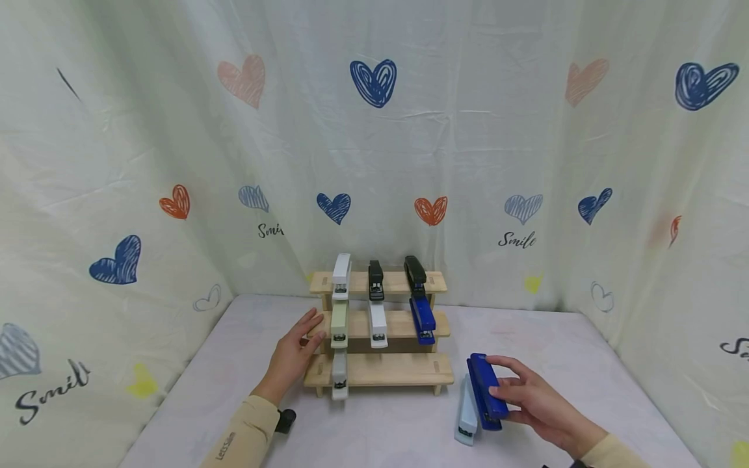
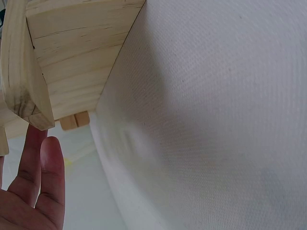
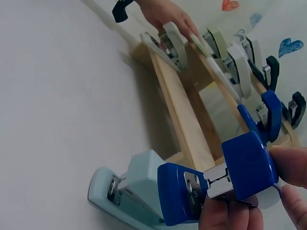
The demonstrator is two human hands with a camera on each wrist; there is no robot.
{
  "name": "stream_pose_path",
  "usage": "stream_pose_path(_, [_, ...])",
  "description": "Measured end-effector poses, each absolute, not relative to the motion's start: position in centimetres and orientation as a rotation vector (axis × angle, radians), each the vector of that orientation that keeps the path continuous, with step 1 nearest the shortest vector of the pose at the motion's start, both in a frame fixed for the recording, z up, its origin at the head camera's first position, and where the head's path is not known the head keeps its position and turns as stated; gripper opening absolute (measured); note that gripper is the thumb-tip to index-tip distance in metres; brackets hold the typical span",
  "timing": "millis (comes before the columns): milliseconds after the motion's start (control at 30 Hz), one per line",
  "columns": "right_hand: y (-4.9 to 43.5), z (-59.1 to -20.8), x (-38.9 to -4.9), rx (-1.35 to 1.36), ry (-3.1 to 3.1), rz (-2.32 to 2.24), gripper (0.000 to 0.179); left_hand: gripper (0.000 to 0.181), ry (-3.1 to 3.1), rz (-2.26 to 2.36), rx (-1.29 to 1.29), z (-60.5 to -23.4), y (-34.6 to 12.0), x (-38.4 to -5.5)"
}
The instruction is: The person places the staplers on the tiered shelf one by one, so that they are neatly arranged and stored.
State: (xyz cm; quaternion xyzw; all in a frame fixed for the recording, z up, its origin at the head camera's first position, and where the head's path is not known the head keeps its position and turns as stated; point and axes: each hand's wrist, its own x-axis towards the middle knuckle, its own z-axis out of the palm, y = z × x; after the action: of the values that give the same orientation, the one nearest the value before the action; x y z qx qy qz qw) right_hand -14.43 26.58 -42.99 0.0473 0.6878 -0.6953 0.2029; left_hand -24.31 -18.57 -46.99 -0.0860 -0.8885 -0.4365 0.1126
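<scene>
A dark blue stapler [image 1: 484, 390] is in my right hand [image 1: 541, 400], pinched between the thumb and fingers. It is held at the right of the rack, close beside a light blue stapler [image 1: 467, 416] that lies on the table. In the right wrist view the blue stapler [image 3: 247, 165] partly covers the light blue one [image 3: 144, 179]. My left hand [image 1: 292, 357] touches the left end of the three-tier wooden rack [image 1: 398, 370], near the middle shelf, its fingers fairly straight. The left wrist view has those fingers [image 2: 52, 167] against the wood's edge.
Several staplers stand on the rack. The top shelf bears a white one [image 1: 342, 276] and two black ones; the middle shelf a green [image 1: 339, 325], a white and a blue one [image 1: 422, 320]. A grey stapler [image 1: 340, 374] sits at the bottom left. A heart-printed curtain [image 1: 456, 143] surrounds the table.
</scene>
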Motion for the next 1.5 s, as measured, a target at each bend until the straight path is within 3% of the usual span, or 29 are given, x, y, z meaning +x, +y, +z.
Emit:
stream_pose_path(1033, [11.8, -43.3, -17.7, 0.006, 1.912, -1.889, 0.059, 0.046, -2.603, -1.282, -0.252, -47.2, -18.7, -24.4])
stream_pose_path(1500, [9.0, -43.6, -18.7, 0.07, 1.969, -1.957, 0.055, 0.046, -2.614, -1.272, -0.237, -46.9, -18.5, -24.3])
